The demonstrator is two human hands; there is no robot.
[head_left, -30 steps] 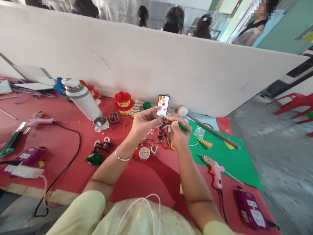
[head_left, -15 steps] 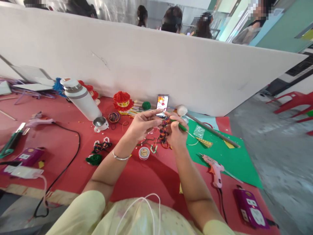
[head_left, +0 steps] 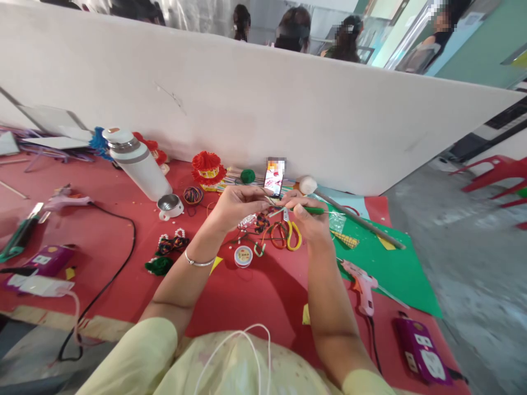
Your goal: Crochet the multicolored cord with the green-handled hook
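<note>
Since the earlier frame, your right hand (head_left: 309, 216) had shifted right, opening a gap to your left hand (head_left: 242, 206), and the green-handled crochet hook (head_left: 315, 210) had swung from a downward slant to nearly level. The scissors (head_left: 293, 236), red and yellow handle loops, showed fully below the gap.

Your right hand was gripping the hook by its handle, thumb on top; thin metal shaft stuck out past the hand toward the green sheet (head_left: 395, 280). Your left hand was pinched, thumb against fingertips, on a thin yarn strand (head_left: 269, 201); finer detail there was too small to read.

The multicolour yarn piece (head_left: 262, 223) sat just below your left fingertips, left of the scissors. Looked dark, knobbly, flecked with orange and red, short and bunched. Couldn't tell if it hung from the strand or rested on the red tabletop (head_left: 247, 307).

Around it: white beads (head_left: 247, 221) just left, small round tub (head_left: 243, 256) nearer you, lit phone (head_left: 274, 178) propped upright behind your hands. Beaded yarn bow (head_left: 171, 245) lay left of your left forearm, pink glue gun (head_left: 363, 282) right of your right.
</note>
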